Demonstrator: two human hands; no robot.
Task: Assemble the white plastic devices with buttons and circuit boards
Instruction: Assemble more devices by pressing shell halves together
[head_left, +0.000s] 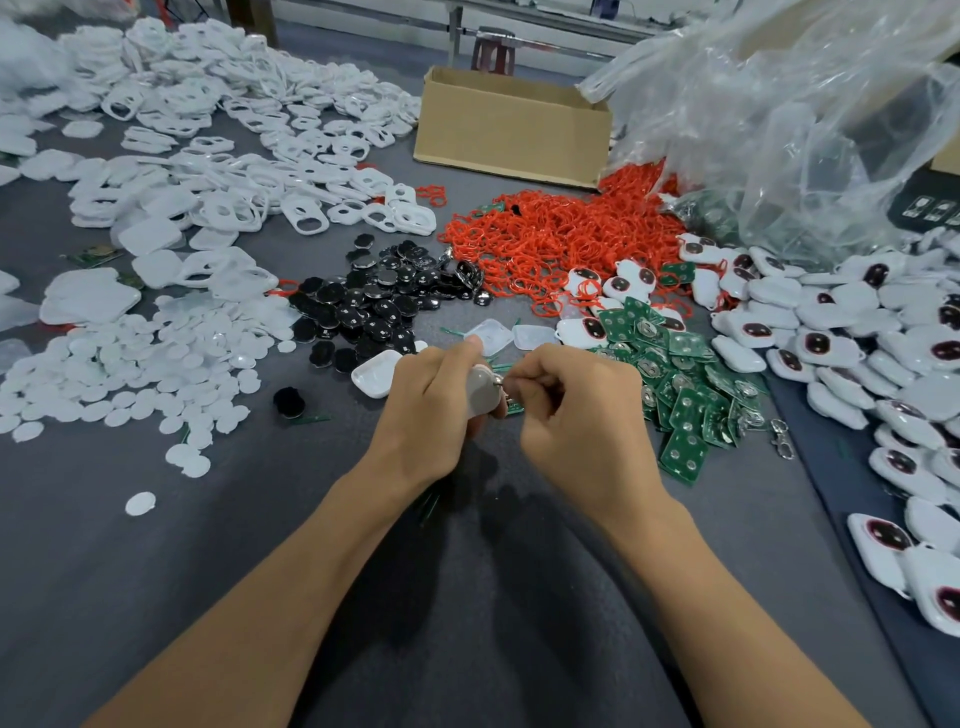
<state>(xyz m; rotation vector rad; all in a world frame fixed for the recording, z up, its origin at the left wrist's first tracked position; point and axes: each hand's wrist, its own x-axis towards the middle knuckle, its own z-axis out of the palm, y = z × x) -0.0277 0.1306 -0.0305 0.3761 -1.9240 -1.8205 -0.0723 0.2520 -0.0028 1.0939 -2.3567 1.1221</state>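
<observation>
1. The white shell (482, 391) was held over the near middle of the tabletop (249, 545), gripped in the curled fingers of the left hand (434, 410).
2. The right hand (576, 410) met the shell's edge, its fingertips pinching a small part (500, 380) that was mostly hidden.
3. Green circuit boards (685, 384) lay just to the right, with black buttons (379, 301) and red rings (561, 234) beyond.

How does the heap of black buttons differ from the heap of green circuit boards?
The black buttons are rounded and dark; the green circuit boards are squarish with round silver contacts. The buttons lie left of the boards. Both are loose heaps on the grey table.
</observation>
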